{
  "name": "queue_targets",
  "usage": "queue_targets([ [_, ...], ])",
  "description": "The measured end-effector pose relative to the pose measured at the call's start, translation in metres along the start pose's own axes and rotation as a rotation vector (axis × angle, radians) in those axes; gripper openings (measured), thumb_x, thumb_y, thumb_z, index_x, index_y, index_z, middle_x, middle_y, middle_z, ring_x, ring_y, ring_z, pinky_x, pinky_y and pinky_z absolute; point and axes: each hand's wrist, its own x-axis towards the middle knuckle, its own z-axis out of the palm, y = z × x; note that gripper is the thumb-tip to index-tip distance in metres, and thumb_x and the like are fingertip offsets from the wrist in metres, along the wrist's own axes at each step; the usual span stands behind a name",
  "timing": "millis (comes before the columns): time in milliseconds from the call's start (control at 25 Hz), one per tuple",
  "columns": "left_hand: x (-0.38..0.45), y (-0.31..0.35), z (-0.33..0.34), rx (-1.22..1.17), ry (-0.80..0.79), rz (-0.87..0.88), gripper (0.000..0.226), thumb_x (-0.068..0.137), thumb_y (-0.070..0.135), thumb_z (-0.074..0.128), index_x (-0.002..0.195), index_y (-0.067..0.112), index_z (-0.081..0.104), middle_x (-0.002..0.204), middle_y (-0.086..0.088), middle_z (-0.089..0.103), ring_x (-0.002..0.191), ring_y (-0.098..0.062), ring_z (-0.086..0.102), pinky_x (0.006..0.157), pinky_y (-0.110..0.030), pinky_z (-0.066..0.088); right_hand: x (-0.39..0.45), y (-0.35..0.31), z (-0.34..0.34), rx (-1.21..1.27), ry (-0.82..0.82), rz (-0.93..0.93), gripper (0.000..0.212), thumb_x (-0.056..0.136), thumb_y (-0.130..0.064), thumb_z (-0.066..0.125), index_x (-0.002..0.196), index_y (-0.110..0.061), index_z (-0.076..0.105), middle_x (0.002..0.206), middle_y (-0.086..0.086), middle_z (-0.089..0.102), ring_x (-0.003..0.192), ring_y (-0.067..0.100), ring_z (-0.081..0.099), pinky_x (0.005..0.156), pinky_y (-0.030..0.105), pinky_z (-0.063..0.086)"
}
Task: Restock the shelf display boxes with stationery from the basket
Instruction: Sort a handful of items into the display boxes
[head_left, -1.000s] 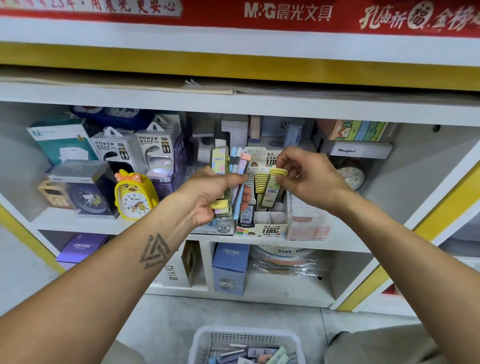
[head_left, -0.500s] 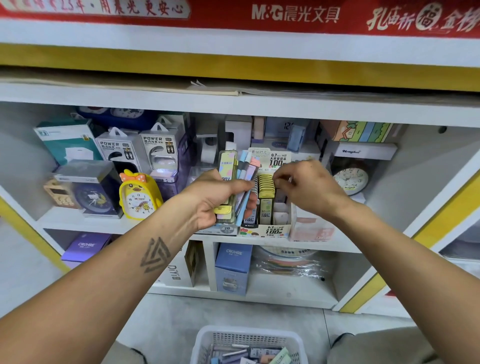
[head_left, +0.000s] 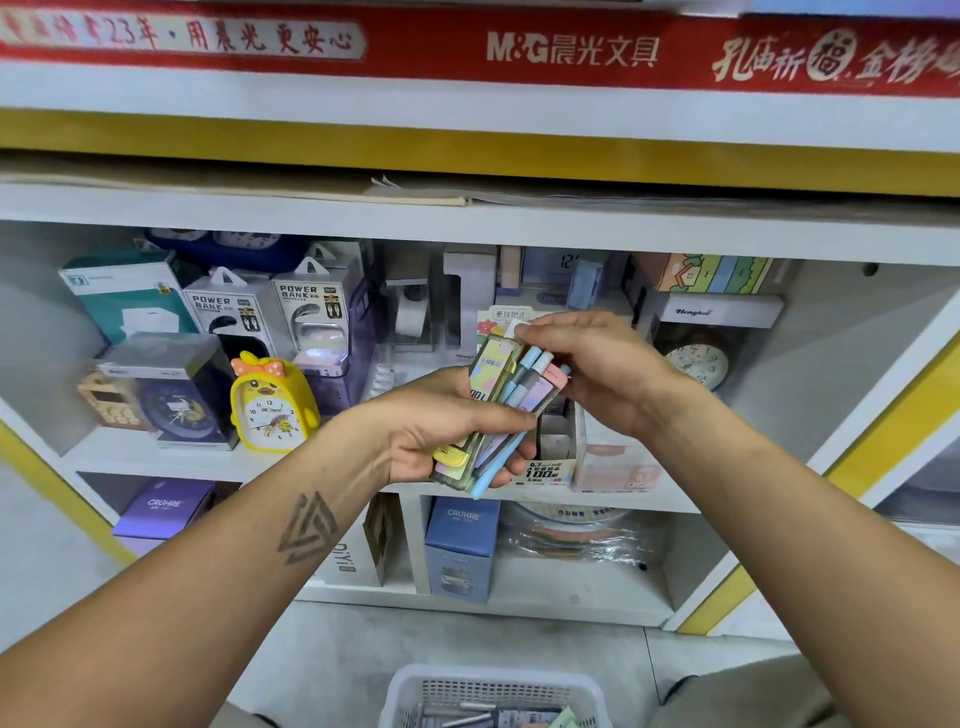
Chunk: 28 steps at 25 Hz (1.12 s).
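Head view: the left hand (head_left: 441, 426) has its grip curled round a bundle of stationery (head_left: 506, 410), held in front of the shelf (head_left: 322, 462). The right hand (head_left: 602, 364) pinches the top of that bundle with curled fingers. The display box (head_left: 556, 457) sits on the shelf just behind. The basket (head_left: 498, 696) lies below, holding more stationery.

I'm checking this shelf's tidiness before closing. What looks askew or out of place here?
Little stands out. The teal box at the upper left leans tilted rather than square. The fanned stationery packs in the left hand are in hand, not spilled.
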Motion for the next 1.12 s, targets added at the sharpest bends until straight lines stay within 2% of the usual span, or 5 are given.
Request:
queue_targets([
  [280,-0.004,0.003,-0.007,-0.062,0.048,-0.051,0.011,0.085,0.009,0.073,0.096,0.006,0.07,0.088,-0.021,0.073,0.069,-0.026,0.071,0.061,-0.035,0.061,0.004,-0.009,-0.018,0.324,0.288,-0.104,0.02,0.091,-0.006,0.069,0.109,0.002,0.066,0.086,0.013,0.075,0.074,0.018,0.068,0.07,0.028,0.059],
  [440,-0.012,0.009,-0.02,-0.149,0.103,-0.021,0.014,0.081,0.01,0.072,0.093,0.003,0.069,0.086,-0.021,0.072,0.066,-0.025,0.069,0.058,-0.034,0.06,-0.001,-0.01,-0.017,0.267,0.193,-0.065,0.005,0.099,-0.007,0.059,0.103,-0.008,0.06,0.086,0.013,0.068,0.07,0.026,0.072,0.067,0.04,0.063],
  [600,-0.014,0.014,-0.036,-0.32,0.251,0.004,0.014,0.089,0.01,0.067,0.095,-0.002,0.066,0.082,-0.019,0.073,0.06,-0.022,0.07,0.053,-0.031,0.059,-0.005,-0.007,-0.013,-0.021,0.089,-0.068,0.021,0.092,-0.02,0.07,0.104,-0.003,0.07,0.086,0.009,0.068,0.054,0.014,0.061,0.044,0.021,0.049],
  [840,-0.024,0.013,-0.064,-0.431,0.375,0.046,0.011,0.093,0.009,0.063,0.094,-0.001,0.064,0.078,-0.017,0.073,0.058,-0.021,0.07,0.053,-0.032,0.06,-0.003,0.005,0.005,-0.231,-0.04,-0.123,0.021,0.094,0.006,0.061,0.11,-0.003,0.071,0.107,0.013,0.074,0.085,0.022,0.074,0.078,0.022,0.06],
  [1120,-0.04,0.003,-0.084,-0.408,0.414,-0.024,0.014,0.094,0.009,0.062,0.101,-0.003,0.063,0.08,-0.018,0.072,0.06,-0.023,0.07,0.05,-0.031,0.058,0.005,0.011,0.035,-0.261,-0.062,-0.201,0.016,0.086,0.009,0.069,0.098,-0.001,0.072,0.091,0.021,0.073,0.078,0.03,0.076,0.068,0.024,0.061],
])
